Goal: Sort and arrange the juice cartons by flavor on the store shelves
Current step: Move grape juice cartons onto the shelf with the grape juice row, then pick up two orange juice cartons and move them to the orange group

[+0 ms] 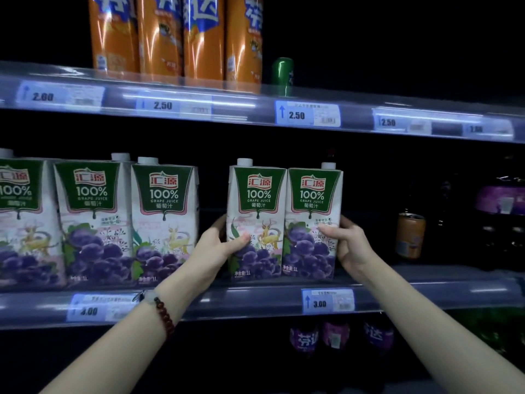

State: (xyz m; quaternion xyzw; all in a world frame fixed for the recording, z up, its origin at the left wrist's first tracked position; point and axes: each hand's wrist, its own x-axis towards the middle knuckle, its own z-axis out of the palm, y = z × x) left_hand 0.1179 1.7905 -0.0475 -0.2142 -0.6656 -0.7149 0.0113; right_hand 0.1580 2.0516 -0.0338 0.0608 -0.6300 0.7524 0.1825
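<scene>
I had two white cardboard grape juice cartons with green label panels and purple grapes pressed side by side between my hands, both upright on the middle grey metal shelf (255, 297). My left hand (218, 245) gripped the left carton of the pair (257, 223) — thumb curled across its lower front, fingers wrapped round its left side. My right hand (349, 245) gripped the right carton of the pair (312, 223) the same way, thumb lying on the front over the grapes and fingers behind its right edge. The two cartons touched each other along their whole height.

To their left, apart from them by a dark gap, stood a row of three more grape juice cartons of the same kind (93, 223), upright and close together. A dark red bead bracelet (164, 317) sat on my left wrist.

On the shelf above stood tall orange plastic soda bottles (176, 38) and a small green can (282, 72) — blue-and-white price tags (308, 115) ran along the shelf edge. Right of my cartons, in the dimness, was an orange drinks can (410, 237).
</scene>
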